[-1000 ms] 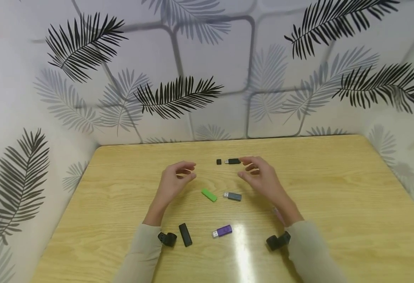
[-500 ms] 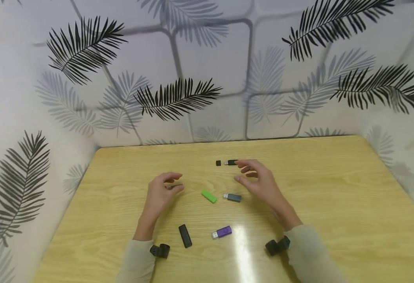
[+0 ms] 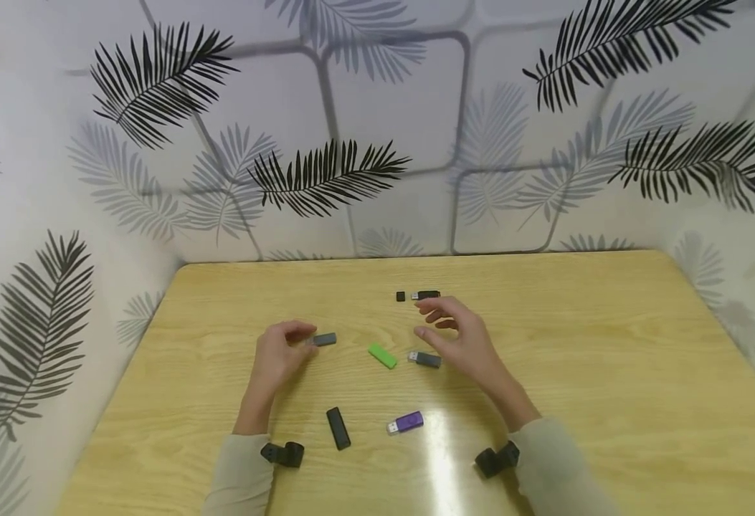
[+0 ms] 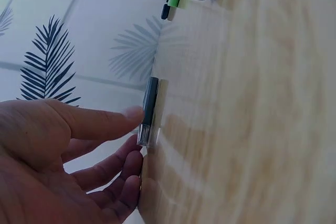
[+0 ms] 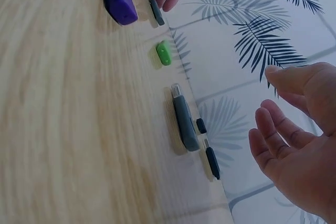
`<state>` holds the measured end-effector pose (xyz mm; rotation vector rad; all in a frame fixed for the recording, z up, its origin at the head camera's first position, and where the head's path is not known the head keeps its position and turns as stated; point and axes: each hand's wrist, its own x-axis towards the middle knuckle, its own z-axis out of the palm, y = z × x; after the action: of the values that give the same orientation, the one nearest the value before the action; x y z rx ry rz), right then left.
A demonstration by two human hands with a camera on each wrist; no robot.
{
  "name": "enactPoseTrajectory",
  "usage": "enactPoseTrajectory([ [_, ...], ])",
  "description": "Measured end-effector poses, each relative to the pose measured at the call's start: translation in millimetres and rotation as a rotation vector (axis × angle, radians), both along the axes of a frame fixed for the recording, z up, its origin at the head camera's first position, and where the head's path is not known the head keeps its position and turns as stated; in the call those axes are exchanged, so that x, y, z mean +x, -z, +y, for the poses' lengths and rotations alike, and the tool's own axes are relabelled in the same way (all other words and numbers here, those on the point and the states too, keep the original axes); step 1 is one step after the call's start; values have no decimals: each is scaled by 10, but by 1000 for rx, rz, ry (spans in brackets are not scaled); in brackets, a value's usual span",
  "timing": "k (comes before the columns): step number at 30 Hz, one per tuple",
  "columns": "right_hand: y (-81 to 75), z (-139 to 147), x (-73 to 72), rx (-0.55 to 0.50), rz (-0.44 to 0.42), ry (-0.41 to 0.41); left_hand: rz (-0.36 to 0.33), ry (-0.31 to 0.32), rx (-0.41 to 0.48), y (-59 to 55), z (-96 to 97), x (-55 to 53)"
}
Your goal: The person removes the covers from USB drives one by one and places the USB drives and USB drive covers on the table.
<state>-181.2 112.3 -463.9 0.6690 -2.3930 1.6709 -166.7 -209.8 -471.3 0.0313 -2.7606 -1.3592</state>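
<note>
In the head view, my left hand point(image 3: 278, 356) is at the left end of a grey USB stick point(image 3: 325, 339) lying on the table. Thumb and fingers pinch the clear-capped end of that stick point(image 4: 149, 103) in the left wrist view. My right hand point(image 3: 457, 338) hovers with loosely bent fingers and holds nothing. Closest to it are a second grey USB stick point(image 3: 425, 360) with its plug bare and a black USB stick point(image 3: 426, 294), also uncapped. A small black cap point(image 3: 400, 296) lies just left of the black stick.
A green stick-shaped piece point(image 3: 382, 356) lies between the hands. Nearer me are a black oblong stick point(image 3: 338, 428) and a purple USB stick point(image 3: 406, 423) with its plug showing. The wooden table point(image 3: 609, 344) meets a leaf-patterned backdrop point(image 3: 390, 129) behind.
My left hand has moved left and slightly nearer me, uncovering the first grey USB stick. My right hand has drifted slightly left and nearer, still holding nothing.
</note>
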Motion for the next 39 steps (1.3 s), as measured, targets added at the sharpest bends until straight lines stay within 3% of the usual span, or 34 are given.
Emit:
enactPoseTrajectory([
  [7,13,-89,48,16,24,-24,-13,-18,-57,20,36,16],
  [14,9,-183,84,21,36,-63,4,17,-96,-22,62,45],
  [26,-8,-354,179,50,89,-118,-15,111,-3,-140,113,113],
  [39,53,-517,300,138,135,-158,20,230,39,-322,310,176],
])
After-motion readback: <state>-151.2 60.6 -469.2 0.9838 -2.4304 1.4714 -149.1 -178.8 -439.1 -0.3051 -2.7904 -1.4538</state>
